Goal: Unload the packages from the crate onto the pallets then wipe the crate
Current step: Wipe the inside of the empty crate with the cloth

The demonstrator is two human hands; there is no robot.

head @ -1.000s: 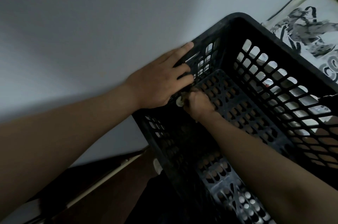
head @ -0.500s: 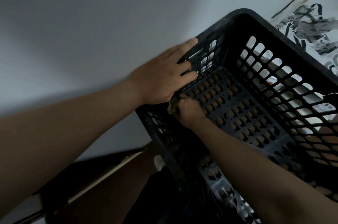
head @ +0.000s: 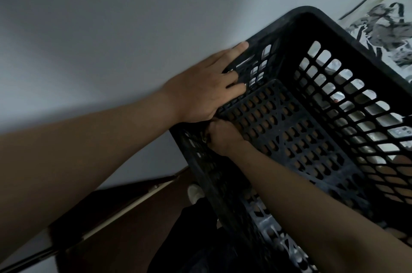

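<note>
Tilted black perforated crate (head: 330, 116), empty

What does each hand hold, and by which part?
Left hand holds the crate by its side rim. Right hand is curled inside; its contents cannot be told.
</note>
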